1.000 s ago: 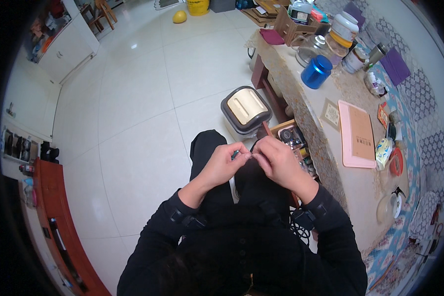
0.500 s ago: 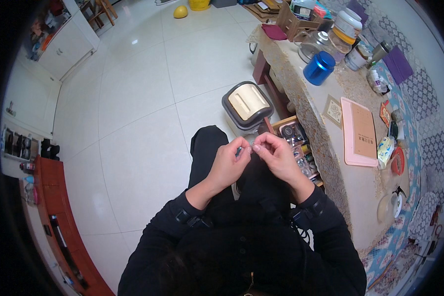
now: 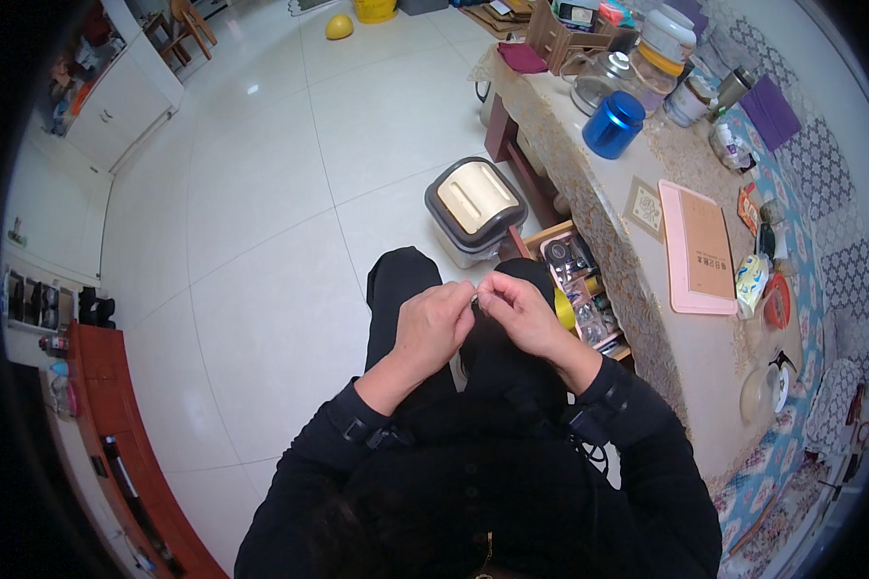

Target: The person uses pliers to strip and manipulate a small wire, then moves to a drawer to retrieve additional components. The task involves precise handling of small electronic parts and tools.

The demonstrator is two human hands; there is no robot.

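Note:
Above my black-trousered lap, my left hand point(image 3: 429, 323) and my right hand point(image 3: 523, 314) meet at the fingertips. Both are closed in a pinch on something tiny. A small dark, partly shiny bit shows between them, too small to name. Just right of my right hand, an open drawer point(image 3: 548, 235) under the table holds several small items in trays and bags. A yellow round-edged thing point(image 3: 564, 310) shows at its near side, partly hidden behind my right hand and knee.
Ahead of my knees stands a bin point(image 3: 475, 203) with a cream and dark grey lid. The table point(image 3: 613, 227) on the right bears a blue canister point(image 3: 614, 125), a glass teapot point(image 3: 599, 83) and a brown notebook point(image 3: 707, 241) on a pink board point(image 3: 679, 280). A red-brown cabinet point(image 3: 106, 376) stands left.
My hands have shifted slightly left and down, and my left hand has turned so its back shows more. The yellow thing by the drawer has come into sight. The whole view has shifted a little.

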